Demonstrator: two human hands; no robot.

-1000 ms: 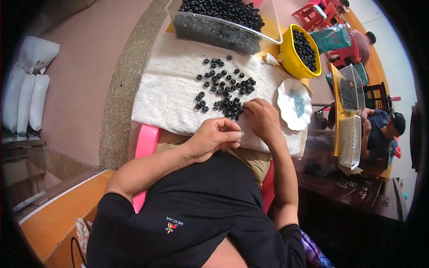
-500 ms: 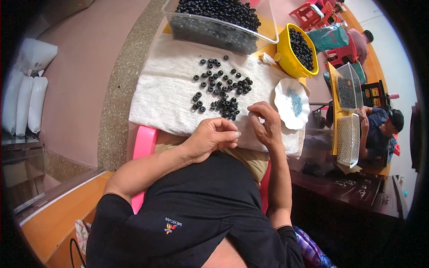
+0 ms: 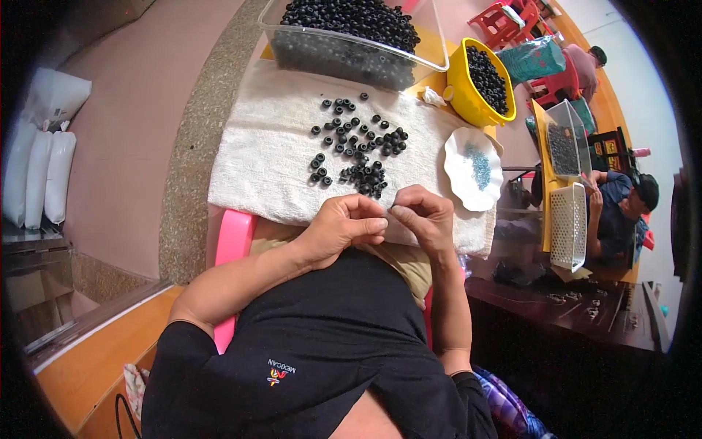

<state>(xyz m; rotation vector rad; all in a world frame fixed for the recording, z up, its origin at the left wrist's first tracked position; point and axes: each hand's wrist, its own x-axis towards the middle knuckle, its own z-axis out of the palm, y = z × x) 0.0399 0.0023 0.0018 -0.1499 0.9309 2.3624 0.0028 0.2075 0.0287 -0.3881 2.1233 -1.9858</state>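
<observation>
My left hand (image 3: 342,225) is closed in a pinch, thumb against forefinger, above the near edge of a white towel (image 3: 256,154). Close beside it, my right hand (image 3: 428,216) pinches too, its fingertips nearly meeting the left ones. Whatever sits in either pinch is too small to make out. Just beyond the hands lies a dense cluster of small black round pieces with holes (image 3: 368,177), and others are scattered farther up the towel. To the right of my right hand is a white scalloped plate (image 3: 457,164) bearing tiny blue bits (image 3: 479,167).
A clear plastic bin (image 3: 344,58) full of black pieces stands at the far edge, with a yellow tub (image 3: 459,88) of them to its right. Off right, a person (image 3: 614,212) works by a white perforated basket (image 3: 569,227). White sacks (image 3: 60,175) stand at left.
My right hand has moved left and slightly down, bringing its fingertips to the left hand's; its fingers have closed into a pinch. My left hand stays nearly in place.
</observation>
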